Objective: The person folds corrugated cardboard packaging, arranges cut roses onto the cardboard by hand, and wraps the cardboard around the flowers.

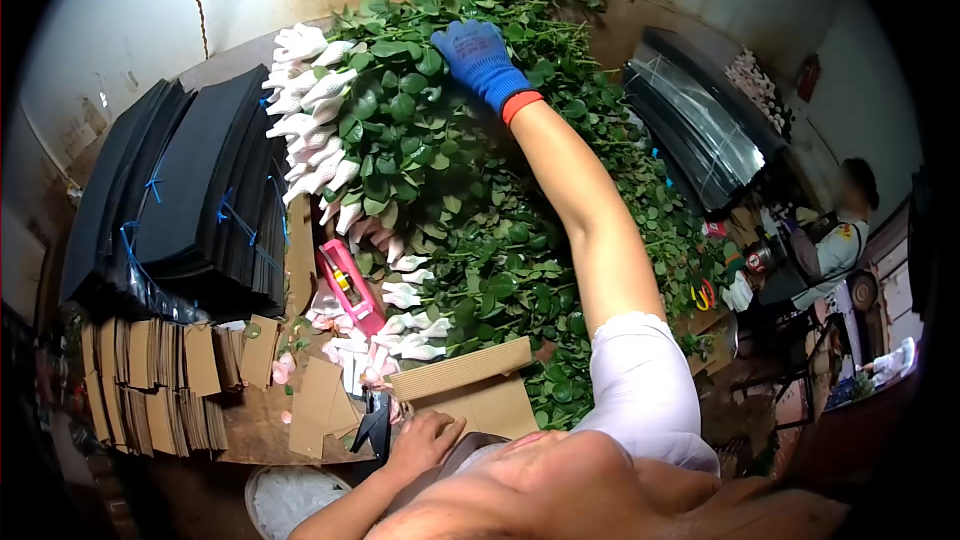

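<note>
My right hand [472, 52], in a blue knit glove with a red cuff, reaches to the far side of a large pile of leafy rose stems [410, 100]. Its fingers curl down into the stems, with the tips hidden by leaves. White mesh sleeves [310, 120] cover the flower heads along the pile's left side. My bare left hand [425, 443] lies at the table's near edge, fingers stretched out and holding nothing. Beside it are a black tool, perhaps a stapler [373, 427], and a folded corrugated cardboard piece [470, 375].
A pink holder [350, 290] lies among loose white sleeves. Black sheets tied with blue string [200, 180] and cardboard stacks [160, 370] fill the left. A white bucket [285, 500] stands below. Orange-handled scissors [703, 293] lie right; a person [840, 240] sits beyond.
</note>
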Demonstrator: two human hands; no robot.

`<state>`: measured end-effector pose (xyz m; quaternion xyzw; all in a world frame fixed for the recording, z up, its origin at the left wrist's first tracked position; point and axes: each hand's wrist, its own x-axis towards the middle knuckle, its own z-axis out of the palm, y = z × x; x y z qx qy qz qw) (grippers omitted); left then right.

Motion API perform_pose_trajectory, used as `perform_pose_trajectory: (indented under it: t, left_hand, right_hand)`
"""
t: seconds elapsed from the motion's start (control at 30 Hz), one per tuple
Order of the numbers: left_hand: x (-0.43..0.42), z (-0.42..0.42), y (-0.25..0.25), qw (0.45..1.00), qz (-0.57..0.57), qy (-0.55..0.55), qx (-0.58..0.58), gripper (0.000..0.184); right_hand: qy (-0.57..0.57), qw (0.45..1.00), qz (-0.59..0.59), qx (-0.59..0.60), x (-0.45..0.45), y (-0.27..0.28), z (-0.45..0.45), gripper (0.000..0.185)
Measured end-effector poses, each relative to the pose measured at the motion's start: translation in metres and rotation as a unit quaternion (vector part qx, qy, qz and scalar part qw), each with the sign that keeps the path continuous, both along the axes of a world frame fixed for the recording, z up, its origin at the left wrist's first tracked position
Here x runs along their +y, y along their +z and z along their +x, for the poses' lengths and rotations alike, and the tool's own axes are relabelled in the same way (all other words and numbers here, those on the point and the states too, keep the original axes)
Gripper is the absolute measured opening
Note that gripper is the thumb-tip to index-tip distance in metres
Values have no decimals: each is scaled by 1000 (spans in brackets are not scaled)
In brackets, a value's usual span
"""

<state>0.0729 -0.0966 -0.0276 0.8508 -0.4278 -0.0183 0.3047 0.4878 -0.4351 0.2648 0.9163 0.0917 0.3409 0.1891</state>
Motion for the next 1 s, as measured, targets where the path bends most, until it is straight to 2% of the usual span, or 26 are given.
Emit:
perform_pose_trajectory:
  t: [0.07, 0.17, 0.23, 0.27, 0.37, 0.4, 0.47, 0.53, 0.57, 0.6, 0.7, 0.8, 0.9, 0.93, 1.0]
  left_hand:
    - [2, 4, 10, 998, 28, -42, -28, 48]
    - [3, 6, 15, 998, 3, -54, -36, 50]
    - [-2, 2, 25, 1000, -24, -7, 10, 50]
    - [-4, 0, 27, 999, -39, 19, 33, 49]
    - [-3, -1, 14, 999, -27, 16, 12, 52]
    - [-1, -2, 6, 1000, -20, 10, 6, 53]
    - [3, 0, -24, 1000, 7, -22, 1, 52]
    - [7, 8, -14, 996, 53, -48, -48, 50]
    - [10, 9, -4, 993, 75, -61, -71, 48]
    - [6, 11, 31, 995, 81, -52, -13, 45]
    - [8, 6, 4, 995, 40, -27, 92, 44]
    - [8, 3, -11, 965, 20, 36, 260, 42]
    - [8, 2, -19, 964, 18, 35, 263, 41]
    - [6, 5, -4, 978, 28, 10, 207, 41]
    - [6, 11, 27, 994, 49, -42, 91, 41]
  right_hand:
    - [-1, 998, -8, 55, 1, -5, -16, 20]
    - [-4, 989, -6, 148, 11, -8, -46, 23]
    - [-13, 985, -9, 171, 14, -6, -54, 21]
    - [-10, 988, 17, 156, 11, -1, -54, 37]
    - [-12, 998, -21, 52, -3, 16, -47, 61]
    - [-93, 992, -75, 33, -16, 3, -18, 69]
    - [-73, 992, -107, -1, -42, -14, 28, 63]
    - [-42, 991, -124, -27, -39, -5, 47, 52]
    - [-57, 990, -124, -23, -34, 1, 57, 54]
    - [-72, 990, -124, -18, -30, 5, 73, 55]
    - [-106, 989, -100, 41, -20, 0, 96, 54]
    - [-100, 987, -60, 108, -18, -23, 100, 48]
    - [-74, 987, -23, 139, -24, -24, 94, 43]
    - [-52, 996, -49, 61, -29, -31, 91, 35]
    - [-62, 997, -37, 2, -28, -27, 81, 28]
